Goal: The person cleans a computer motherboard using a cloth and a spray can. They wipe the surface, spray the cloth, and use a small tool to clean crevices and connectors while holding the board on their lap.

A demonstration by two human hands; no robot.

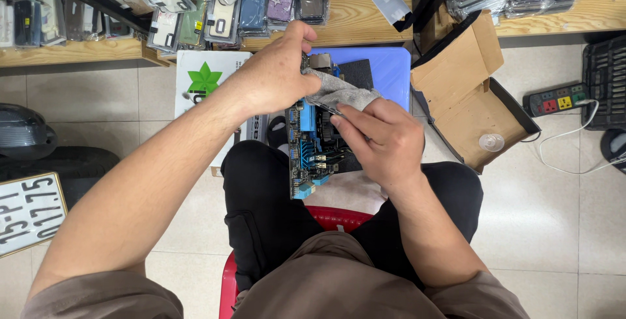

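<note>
A black computer circuit board (312, 156) with blue slots stands on edge over my knees, its long side running away from me. My left hand (274, 74) grips the board's far upper end between thumb and fingers. My right hand (381, 140) presses a grey cloth (336, 89) against the board's upper face, fingers curled around the cloth. The cloth drapes from the board's top edge down under my right fingers. I sit on a red plastic stool (326, 218) in black trousers.
A blue plastic surface (388, 68) lies beyond the board. An open cardboard box (469, 91) with a small clear lid sits at right, a power strip (559, 99) further right. Packaged phone cases (215, 0) fill the wooden shelf ahead. A white box (205, 81) and number plate (26, 211) lie left.
</note>
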